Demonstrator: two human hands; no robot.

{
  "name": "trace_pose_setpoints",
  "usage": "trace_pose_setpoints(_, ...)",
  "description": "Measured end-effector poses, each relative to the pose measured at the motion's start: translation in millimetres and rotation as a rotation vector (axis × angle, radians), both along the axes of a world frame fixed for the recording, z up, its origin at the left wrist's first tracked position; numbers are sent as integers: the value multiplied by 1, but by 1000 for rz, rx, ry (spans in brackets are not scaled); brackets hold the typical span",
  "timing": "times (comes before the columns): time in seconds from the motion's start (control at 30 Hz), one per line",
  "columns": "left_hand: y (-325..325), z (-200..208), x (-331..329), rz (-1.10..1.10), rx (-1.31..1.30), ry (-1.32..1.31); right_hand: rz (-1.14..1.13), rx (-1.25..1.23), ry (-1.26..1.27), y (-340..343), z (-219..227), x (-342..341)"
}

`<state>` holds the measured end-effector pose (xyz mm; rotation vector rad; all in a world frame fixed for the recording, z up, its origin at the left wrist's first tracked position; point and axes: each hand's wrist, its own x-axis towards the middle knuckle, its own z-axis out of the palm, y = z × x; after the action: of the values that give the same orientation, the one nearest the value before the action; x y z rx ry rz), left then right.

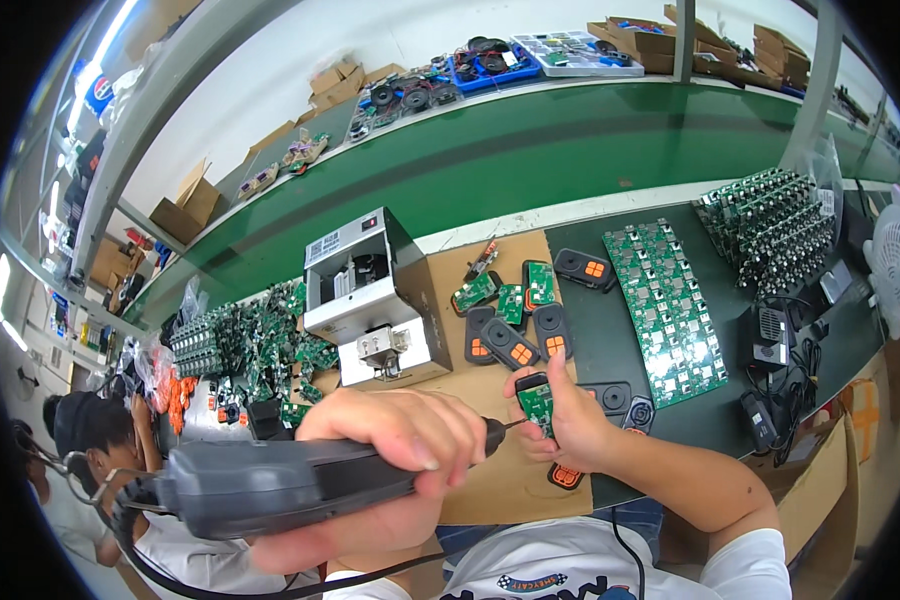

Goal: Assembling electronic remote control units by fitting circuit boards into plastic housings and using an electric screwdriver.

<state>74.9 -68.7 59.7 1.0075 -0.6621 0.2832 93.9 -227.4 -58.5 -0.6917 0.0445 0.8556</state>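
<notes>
My left hand (410,430) is wrapped round a dark grey electric screwdriver (260,485), held nearly level. Its thin bit reaches the lower edge of a small green circuit board (536,402) seated in a black case; whether it sits on a screw is too small to tell. That board and case are gripped in my right hand (582,425), thumb up along the near side and fingers curled round it. Just beyond lie several black remote controls (511,343) with orange buttons and loose cases with green boards (539,283), on a brown cardboard sheet (460,400).
A grey-silver machine (375,300) stands left of the cardboard, beside piled green boards (260,340). Board panels (667,310) and a stacked rack of boards (775,230) lie right, near black adapters (768,335) and a white fan (892,260). A co-worker (95,430) sits at far left.
</notes>
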Motion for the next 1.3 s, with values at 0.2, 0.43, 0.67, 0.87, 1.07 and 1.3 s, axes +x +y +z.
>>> trace_pose_setpoints(0.2, -11, -17, 7, -97, -27, 30, -11, -59, 19, -2, 2, -1)
trace_pose_setpoints(0.43, -22, -29, 9, -89, 14, 14, -66, -123, 75, -2, 3, -2)
trace_pose_setpoints(0.67, -28, -23, 4, 38, 34, 64, -104, -50, 114, -3, 9, -6)
trace_pose_setpoints(0.87, -19, -34, 13, -151, 0, -38, -110, -5, 161, -9, 7, -3)
trace_pose_setpoints(1.07, -16, -9, 13, 106, 95, 178, -46, 70, 42, -15, 11, 10)
trace_pose_setpoints(1.3, 24, -56, 8, 507, 581, 302, -329, 12, -230, -32, 21, 26)
